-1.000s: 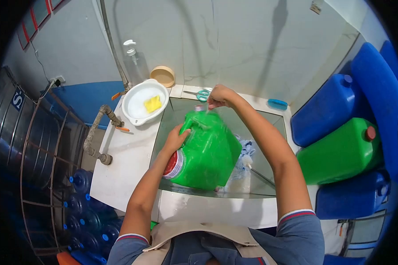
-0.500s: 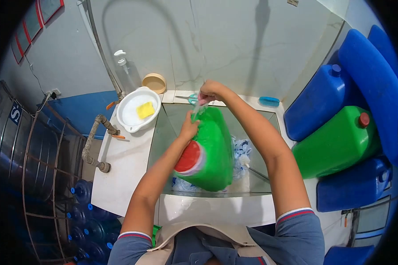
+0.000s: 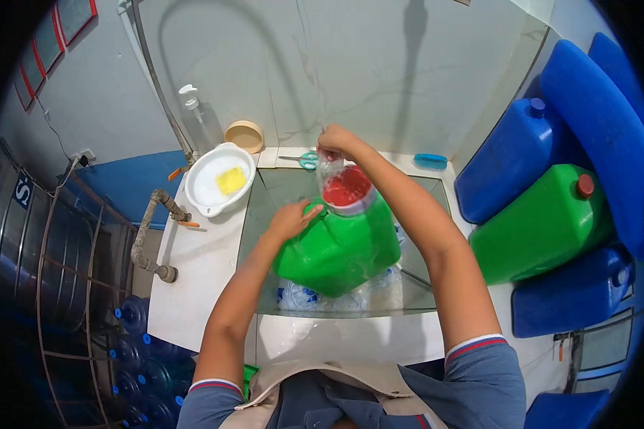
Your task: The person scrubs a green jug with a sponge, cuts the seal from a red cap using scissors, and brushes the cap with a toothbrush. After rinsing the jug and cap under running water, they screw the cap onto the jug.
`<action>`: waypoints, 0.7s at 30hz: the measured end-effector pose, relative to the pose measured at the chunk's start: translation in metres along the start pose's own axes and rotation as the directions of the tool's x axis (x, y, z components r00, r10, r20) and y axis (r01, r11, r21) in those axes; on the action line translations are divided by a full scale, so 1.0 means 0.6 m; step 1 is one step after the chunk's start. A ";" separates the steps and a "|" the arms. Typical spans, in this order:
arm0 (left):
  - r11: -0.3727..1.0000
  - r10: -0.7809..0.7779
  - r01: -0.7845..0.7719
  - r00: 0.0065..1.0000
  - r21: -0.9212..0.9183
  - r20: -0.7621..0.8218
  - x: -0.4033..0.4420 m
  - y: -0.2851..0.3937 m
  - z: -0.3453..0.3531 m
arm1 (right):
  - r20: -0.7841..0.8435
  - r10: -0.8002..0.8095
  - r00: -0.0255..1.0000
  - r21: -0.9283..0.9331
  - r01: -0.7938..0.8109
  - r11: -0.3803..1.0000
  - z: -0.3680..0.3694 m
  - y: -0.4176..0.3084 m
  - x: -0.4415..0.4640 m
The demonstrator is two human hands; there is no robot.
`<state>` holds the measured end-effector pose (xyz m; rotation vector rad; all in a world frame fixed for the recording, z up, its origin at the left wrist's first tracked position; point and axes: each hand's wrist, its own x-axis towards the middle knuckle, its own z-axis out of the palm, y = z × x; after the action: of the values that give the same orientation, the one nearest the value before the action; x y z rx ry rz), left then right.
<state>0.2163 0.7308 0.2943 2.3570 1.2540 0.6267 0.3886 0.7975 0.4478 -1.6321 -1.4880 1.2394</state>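
Note:
A green plastic jug (image 3: 340, 254) is held tilted over the glass-sided basin (image 3: 426, 196), its wide red cap (image 3: 348, 187) facing up and toward the back wall. My left hand (image 3: 293, 220) grips the jug by its handle at the left side. Above the cap, my right hand (image 3: 338, 141) is closed on crumpled clear plastic film (image 3: 329, 166), which hangs down close to the cap. Whether the film is joined to the jug I cannot tell. Under the jug lie blue-and-white printed plastic wrappers (image 3: 298, 297), partly hidden by it.
Left of the basin stands a white tub (image 3: 218, 196) with a yellow sponge (image 3: 231, 181). Scissors (image 3: 307, 159) and a blue brush (image 3: 431, 161) lie along the back ledge. Blue jugs (image 3: 504, 157) and another green jug (image 3: 540, 222) line the right. A pipe (image 3: 144, 232) rises at left.
The jug has swung round, bringing its red cap from the lower left up to the back. My left hand has shifted left and slightly down; my right hand stays high with the film.

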 end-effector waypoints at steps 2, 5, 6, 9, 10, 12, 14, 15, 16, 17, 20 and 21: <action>0.998 0.036 -0.039 0.998 -0.057 -0.045 -0.026 -0.001 0.002 | 0.011 0.028 1.000 -0.006 -0.027 1.000 -0.002 0.001 0.003; 0.851 -0.311 0.352 0.936 -0.389 0.167 -0.065 0.020 -0.022 | 0.043 0.064 0.997 -0.010 -0.064 0.998 -0.007 -0.008 -0.002; 0.787 -0.363 0.396 0.917 -0.473 0.166 -0.079 0.016 -0.020 | 0.067 0.081 0.994 -0.007 -0.081 0.997 -0.008 -0.009 -0.005; 0.649 -0.459 0.456 0.873 -0.610 0.165 -0.110 0.010 -0.007 | 0.123 0.115 0.986 -0.171 -0.093 0.981 -0.012 -0.015 0.003; 0.582 -0.500 0.470 0.850 -0.663 0.163 -0.118 0.008 -0.001 | 0.125 0.118 0.985 -0.170 -0.096 0.981 -0.013 -0.015 0.007; 0.505 -0.556 0.506 0.810 -0.699 0.185 -0.134 0.012 0.004 | 0.194 0.126 0.973 -0.289 -0.067 0.955 -0.015 -0.014 0.012; 0.423 -0.609 0.540 0.764 -0.727 0.213 -0.144 0.016 0.005 | 0.230 0.133 0.964 -0.290 -0.063 0.955 -0.024 -0.020 0.012; 0.399 -0.634 0.548 0.744 -0.735 0.210 -0.149 0.018 0.005 | 0.264 0.136 0.955 -0.289 -0.056 0.956 -0.025 -0.021 0.007; 0.375 -0.658 0.555 0.724 -0.743 0.208 -0.152 0.020 0.005 | 0.232 0.137 0.963 -0.314 -0.060 0.948 -0.028 -0.023 0.002; 0.373 -0.660 0.560 0.721 -0.740 0.213 -0.153 0.019 0.007 | 0.234 0.142 0.962 -0.311 -0.064 0.948 -0.028 -0.019 0.009; 0.461 -0.664 0.521 0.740 -0.718 0.111 -0.149 0.014 0.010 | 0.217 0.221 0.951 -0.379 -0.126 0.917 -0.024 -0.015 0.021; 0.562 -0.604 0.492 0.793 -0.665 0.076 -0.143 0.007 0.008 | 0.215 0.225 0.950 -0.379 -0.131 0.916 -0.024 -0.018 0.018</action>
<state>0.1792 0.6557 0.2757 1.2424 1.4356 0.8691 0.3964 0.8122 0.4603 -1.9422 -1.8462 1.3799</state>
